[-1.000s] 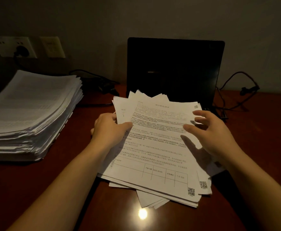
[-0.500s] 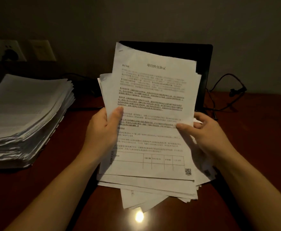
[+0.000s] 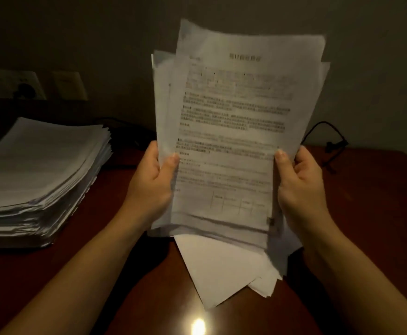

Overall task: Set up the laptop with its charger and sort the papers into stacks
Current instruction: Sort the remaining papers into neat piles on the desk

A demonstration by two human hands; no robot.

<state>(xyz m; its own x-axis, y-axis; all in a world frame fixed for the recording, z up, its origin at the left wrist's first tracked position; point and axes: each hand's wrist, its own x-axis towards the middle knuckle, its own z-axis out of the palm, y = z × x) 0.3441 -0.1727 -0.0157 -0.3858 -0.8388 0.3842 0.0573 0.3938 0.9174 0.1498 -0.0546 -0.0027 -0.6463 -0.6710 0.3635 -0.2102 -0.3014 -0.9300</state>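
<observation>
Both hands are up, and between them is a bundle of papers [image 3: 241, 131], held upright in front of me above the tabletop [image 3: 101, 274]. My left hand [image 3: 153, 187] grips its left edge: thumb across the printed front sheet, fingers [image 3: 153, 151] curled round behind. My right hand [image 3: 299, 187] takes the right edge the same way, thumb pressed on the front and the other fingers wrapped behind the pages. The sheets are ragged, with corners fanned out at the top and edges not lined up. The front page carries blocks of print and a small table near the bottom, too blurred to read. Below the bundle, skewed sheets [image 3: 221, 267] poke out at an angle; I cannot tell whether they lie on the tabletop or hang from my grip. Off to my left, well apart, a tall stack [image 3: 40, 170] of paper sits flat on the wood. On the wall behind it is a socket plate [image 3: 23, 85] with a dark plug in it. To my right, a black cable [image 3: 328, 141] loops at the wall. A bright glint [image 3: 198, 326] shines on the wood near me.
</observation>
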